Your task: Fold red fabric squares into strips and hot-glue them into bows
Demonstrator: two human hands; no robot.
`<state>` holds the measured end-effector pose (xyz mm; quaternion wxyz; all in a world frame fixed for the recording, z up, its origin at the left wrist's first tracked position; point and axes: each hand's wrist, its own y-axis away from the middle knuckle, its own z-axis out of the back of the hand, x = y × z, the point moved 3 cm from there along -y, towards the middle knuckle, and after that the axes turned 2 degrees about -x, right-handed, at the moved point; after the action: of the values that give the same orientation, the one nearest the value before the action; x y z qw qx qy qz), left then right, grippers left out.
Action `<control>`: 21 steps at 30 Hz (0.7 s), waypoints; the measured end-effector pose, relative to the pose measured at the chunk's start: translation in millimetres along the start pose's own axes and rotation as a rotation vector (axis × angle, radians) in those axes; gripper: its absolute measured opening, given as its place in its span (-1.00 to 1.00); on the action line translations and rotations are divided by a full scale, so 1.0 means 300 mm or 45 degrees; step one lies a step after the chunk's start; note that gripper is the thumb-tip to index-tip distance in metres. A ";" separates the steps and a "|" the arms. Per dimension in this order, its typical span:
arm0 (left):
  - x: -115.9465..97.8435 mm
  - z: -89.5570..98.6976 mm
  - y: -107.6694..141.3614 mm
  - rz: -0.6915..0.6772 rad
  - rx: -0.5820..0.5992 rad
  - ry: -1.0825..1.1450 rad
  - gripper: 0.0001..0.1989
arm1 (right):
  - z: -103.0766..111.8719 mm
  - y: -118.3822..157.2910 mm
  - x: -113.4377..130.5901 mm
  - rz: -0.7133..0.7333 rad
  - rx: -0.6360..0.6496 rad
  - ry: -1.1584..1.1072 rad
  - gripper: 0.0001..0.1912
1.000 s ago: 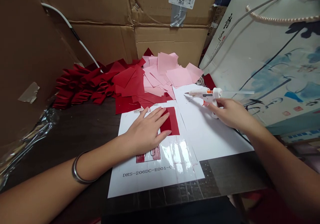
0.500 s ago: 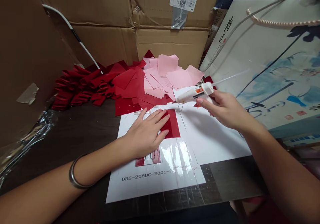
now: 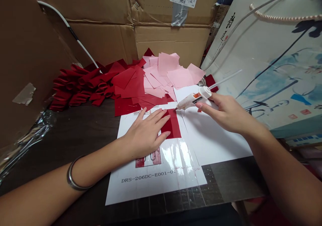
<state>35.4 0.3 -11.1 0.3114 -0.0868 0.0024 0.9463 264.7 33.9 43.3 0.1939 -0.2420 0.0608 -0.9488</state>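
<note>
My left hand [image 3: 146, 132] lies flat with its fingers stretched out, its fingertips on a dark red fabric piece [image 3: 173, 127]. Part of that piece is hidden under the fingers. It rests on a printed white sheet [image 3: 161, 182] with a glossy covering. In my right hand [image 3: 223, 113] is a white hot glue gun [image 3: 192, 100], gripped by its handle. The gun's nozzle points left and down, at the upper right edge of the red piece. A clear glue stick [image 3: 227, 78] sticks out of its back end.
Pink pieces [image 3: 168, 64] and loose red pieces [image 3: 136, 83] are heaped behind my hands. Folded red pieces [image 3: 80, 85] are bunched at the left. Cardboard [image 3: 108, 44] walls the back. A painted panel [image 3: 276, 68] leans at the right, and a white cable [image 3: 56, 11] hangs at the left.
My right hand has brought the glue gun lower, its nozzle now down at the red piece's upper edge. My left hand keeps its place on the piece.
</note>
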 end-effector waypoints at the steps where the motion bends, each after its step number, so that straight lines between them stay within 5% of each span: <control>1: 0.000 0.000 0.000 0.003 0.000 0.005 -0.44 | -0.001 -0.001 0.001 0.007 -0.001 0.001 -0.62; 21: 0.005 -0.005 0.000 -0.012 -0.019 0.017 -0.44 | -0.022 -0.003 -0.017 -0.082 0.002 0.069 -0.57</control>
<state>34.4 1.1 -12.8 0.3154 -0.0956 -0.0029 0.9441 265.5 36.9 35.5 0.1618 -0.2177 0.0575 -0.9608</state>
